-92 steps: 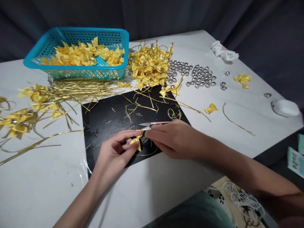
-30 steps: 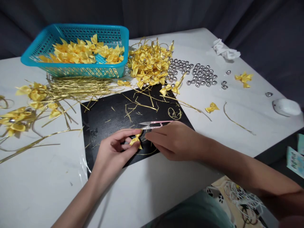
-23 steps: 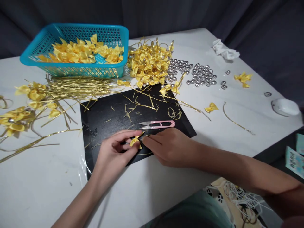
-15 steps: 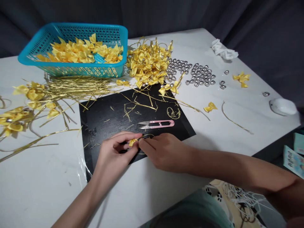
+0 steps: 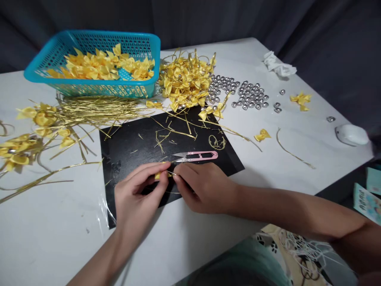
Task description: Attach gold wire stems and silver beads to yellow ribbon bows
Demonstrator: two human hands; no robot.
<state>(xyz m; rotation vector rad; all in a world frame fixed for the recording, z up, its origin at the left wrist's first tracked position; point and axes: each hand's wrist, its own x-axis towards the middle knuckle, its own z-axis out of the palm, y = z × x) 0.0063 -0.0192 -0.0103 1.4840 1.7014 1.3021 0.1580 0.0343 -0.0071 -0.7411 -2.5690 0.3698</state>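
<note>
Between the thumb and fingers of my left hand is a small yellow ribbon bow, partly covered by the fingertips. My right hand, closed in a pinch, grips a thin gold cord that stretches from the bow. Both hands are over the front of a black mat. Just beyond them lie pink-handled thread snips. Cord scraps are scattered on the mat.
At the back left a turquoise basket holds yellow bows. A bundle of gold cords lies before it. Right of the basket are a heap of corded bows and several silver beads. A white mouse-like object sits far right.
My left hand has shifted slightly left with the bow, away from my right hand. A short taut length of cord now shows between them.
</note>
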